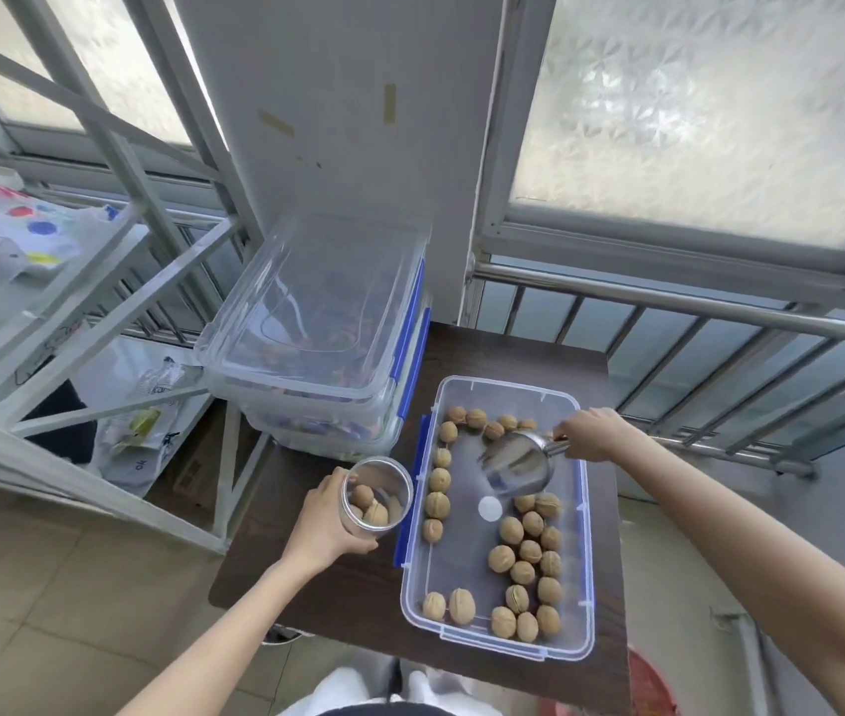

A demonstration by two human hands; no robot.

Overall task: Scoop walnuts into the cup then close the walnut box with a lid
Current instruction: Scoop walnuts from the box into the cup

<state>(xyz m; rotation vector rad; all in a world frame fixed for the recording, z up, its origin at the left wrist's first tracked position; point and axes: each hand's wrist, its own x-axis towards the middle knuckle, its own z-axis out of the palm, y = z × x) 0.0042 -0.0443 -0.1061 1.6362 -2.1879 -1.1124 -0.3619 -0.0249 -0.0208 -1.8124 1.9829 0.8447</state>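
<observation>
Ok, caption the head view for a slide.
Left hand steadies a clear cup of walnuts while right hand holds a metal scoop over the walnut box.

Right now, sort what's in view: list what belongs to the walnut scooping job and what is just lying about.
Job:
clear plastic walnut box
brown walnuts
shiny metal scoop, in the right hand
clear round cup, in the left hand

Lying about:
stacked lidded clear bins with blue clips
white metal rack
plastic bags

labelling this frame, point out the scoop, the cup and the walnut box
scoop [516, 470]: head view, on its metal bowl
cup [378, 488]: head view, inside its open mouth
walnut box [584, 560]: head view, on its right wall
</observation>
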